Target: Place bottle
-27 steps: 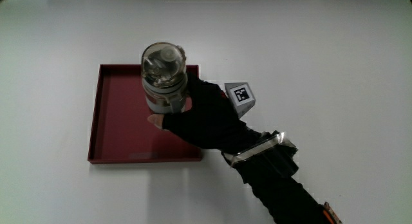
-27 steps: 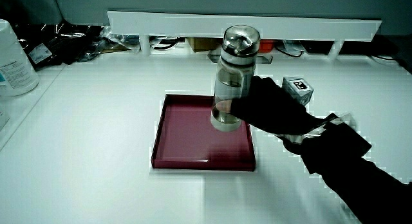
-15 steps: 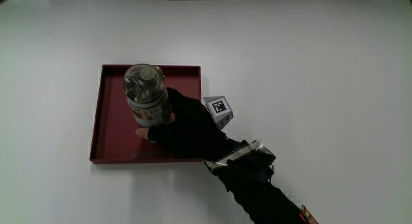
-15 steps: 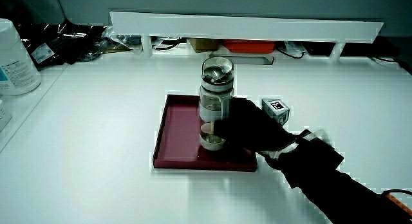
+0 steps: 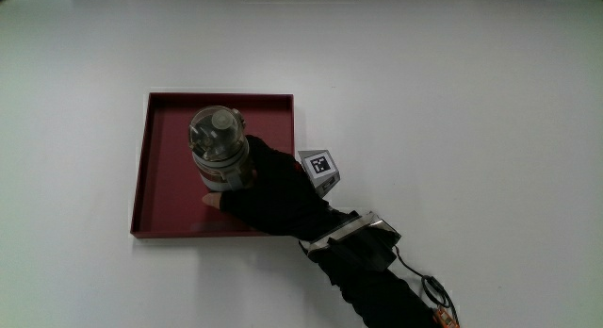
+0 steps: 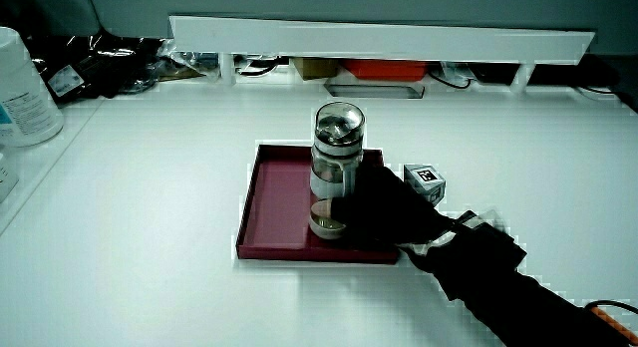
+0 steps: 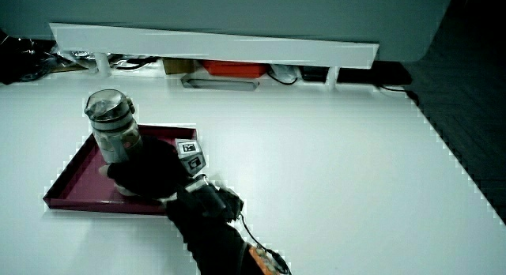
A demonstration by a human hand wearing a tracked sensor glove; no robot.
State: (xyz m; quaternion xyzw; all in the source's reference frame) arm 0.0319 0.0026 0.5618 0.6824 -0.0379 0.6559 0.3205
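Observation:
A clear bottle [image 5: 219, 147] with a grey lid stands upright in the dark red tray [image 5: 165, 130]; both side views show the bottle [image 6: 334, 166] [image 7: 113, 133] inside the tray [image 6: 274, 202] [image 7: 73, 180]. The gloved hand [image 5: 268, 191] is wrapped around the bottle's lower part, on the side nearer the person. In both side views the hand [image 6: 384, 212] [image 7: 146, 174] covers the bottle's base, so I cannot see whether the base touches the tray floor. The patterned cube [image 5: 321, 166] sits on the hand's back.
A low white partition [image 6: 379, 40] runs along the table's edge farthest from the person, with cables and boxes under it. A large white container [image 6: 22, 88] stands at the table's edge in a side view.
The hand has carried the bottle lower and toward the tray's middle, then settled; since half a second ago it has barely shifted.

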